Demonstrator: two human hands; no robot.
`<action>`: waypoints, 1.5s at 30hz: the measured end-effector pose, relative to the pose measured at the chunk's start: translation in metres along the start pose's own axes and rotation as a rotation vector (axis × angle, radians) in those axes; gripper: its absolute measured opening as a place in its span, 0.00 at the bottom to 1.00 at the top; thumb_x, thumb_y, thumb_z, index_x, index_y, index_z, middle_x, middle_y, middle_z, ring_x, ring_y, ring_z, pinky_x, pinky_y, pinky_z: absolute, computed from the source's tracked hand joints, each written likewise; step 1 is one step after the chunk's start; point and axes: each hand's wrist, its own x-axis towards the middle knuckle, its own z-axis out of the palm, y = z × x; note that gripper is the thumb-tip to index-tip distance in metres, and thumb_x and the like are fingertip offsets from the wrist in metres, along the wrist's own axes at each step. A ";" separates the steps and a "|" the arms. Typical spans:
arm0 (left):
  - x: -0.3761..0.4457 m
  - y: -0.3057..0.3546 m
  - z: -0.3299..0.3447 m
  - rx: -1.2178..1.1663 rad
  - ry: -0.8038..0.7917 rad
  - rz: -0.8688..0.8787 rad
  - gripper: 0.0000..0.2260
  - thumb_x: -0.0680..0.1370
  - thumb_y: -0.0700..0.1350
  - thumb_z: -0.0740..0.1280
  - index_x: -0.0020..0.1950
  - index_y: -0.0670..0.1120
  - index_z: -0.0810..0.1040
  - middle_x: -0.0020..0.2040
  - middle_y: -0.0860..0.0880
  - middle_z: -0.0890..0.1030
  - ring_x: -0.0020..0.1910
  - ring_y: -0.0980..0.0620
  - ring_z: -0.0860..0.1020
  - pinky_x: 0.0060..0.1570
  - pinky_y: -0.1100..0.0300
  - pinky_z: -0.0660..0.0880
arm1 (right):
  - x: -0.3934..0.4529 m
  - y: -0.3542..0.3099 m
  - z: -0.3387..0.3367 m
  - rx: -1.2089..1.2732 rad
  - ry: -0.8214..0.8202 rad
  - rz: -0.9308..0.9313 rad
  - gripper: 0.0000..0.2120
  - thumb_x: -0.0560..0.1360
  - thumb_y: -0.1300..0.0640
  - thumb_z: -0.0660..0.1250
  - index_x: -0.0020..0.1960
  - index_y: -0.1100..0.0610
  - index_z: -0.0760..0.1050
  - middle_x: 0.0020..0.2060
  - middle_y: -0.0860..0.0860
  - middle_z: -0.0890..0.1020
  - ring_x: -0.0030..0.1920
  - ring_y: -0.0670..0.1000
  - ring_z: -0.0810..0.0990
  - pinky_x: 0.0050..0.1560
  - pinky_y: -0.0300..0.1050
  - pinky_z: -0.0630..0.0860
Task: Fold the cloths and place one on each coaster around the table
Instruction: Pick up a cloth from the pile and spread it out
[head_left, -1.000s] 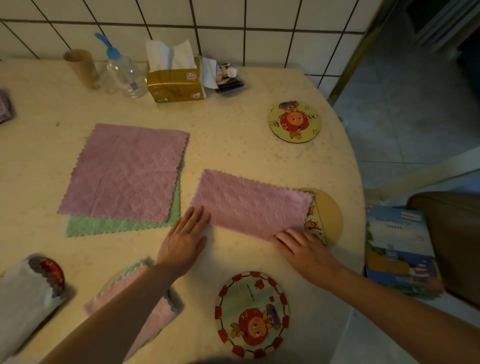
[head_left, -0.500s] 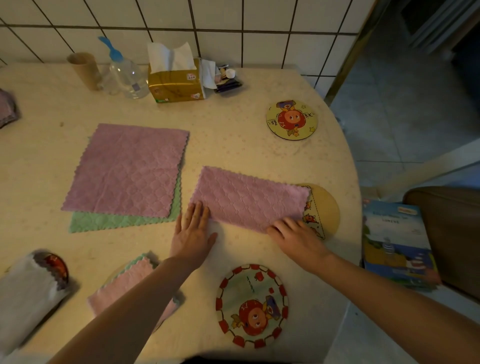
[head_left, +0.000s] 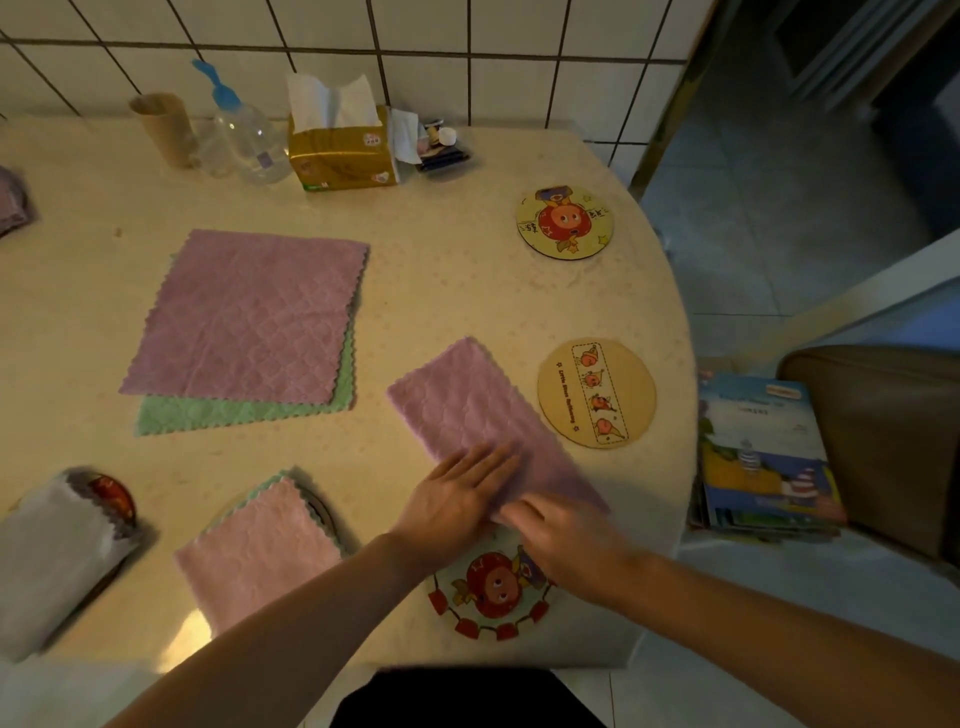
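The left hand (head_left: 460, 493) lies flat, fingers together and extended, palm pressed on the near end of a folded pink cloth (head_left: 470, 413). The right hand (head_left: 563, 543) is blurred; its fingers reach to the cloth's near edge beside the left hand, and whether they pinch the fabric or only press it cannot be told. The cloth is a long rectangle of quilted microfibre with zigzag edges, lying diagonally on the speckled cream table (head_left: 457, 291).

Just beside its right edge, apart from it, sits a round tan coaster (head_left: 597, 392) printed with a strip of small fruit figures. A red-bordered round coaster (head_left: 493, 597) lies partly under the wrists, and a third, yellow cartoon coaster (head_left: 564, 222) lies farther back.

To the left, an unfolded pink cloth (head_left: 249, 317) rests square on a green cloth (head_left: 234, 413). Nearer, a folded pink-and-green cloth (head_left: 260, 551) covers another coaster. A gold tissue box (head_left: 343, 156) stands by the tiled wall.
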 end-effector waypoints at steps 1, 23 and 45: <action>-0.005 0.001 0.001 0.008 0.003 0.022 0.27 0.78 0.54 0.54 0.77 0.51 0.58 0.75 0.51 0.64 0.73 0.49 0.65 0.71 0.52 0.63 | -0.002 -0.005 0.001 0.020 0.012 0.004 0.12 0.72 0.61 0.68 0.55 0.52 0.76 0.41 0.47 0.80 0.37 0.45 0.78 0.34 0.37 0.78; -0.049 -0.025 -0.010 -0.586 -0.017 -0.191 0.13 0.81 0.52 0.58 0.57 0.51 0.80 0.52 0.52 0.84 0.50 0.60 0.79 0.56 0.58 0.75 | 0.009 0.062 -0.001 -0.076 -0.379 -0.034 0.34 0.74 0.62 0.65 0.75 0.48 0.56 0.74 0.45 0.62 0.70 0.47 0.65 0.68 0.45 0.64; -0.008 -0.045 -0.028 -1.320 0.321 -0.922 0.12 0.83 0.50 0.56 0.45 0.44 0.71 0.37 0.39 0.78 0.40 0.32 0.79 0.33 0.36 0.78 | 0.100 0.066 0.010 0.535 0.019 0.624 0.09 0.81 0.55 0.55 0.49 0.59 0.69 0.33 0.50 0.71 0.28 0.44 0.66 0.27 0.36 0.63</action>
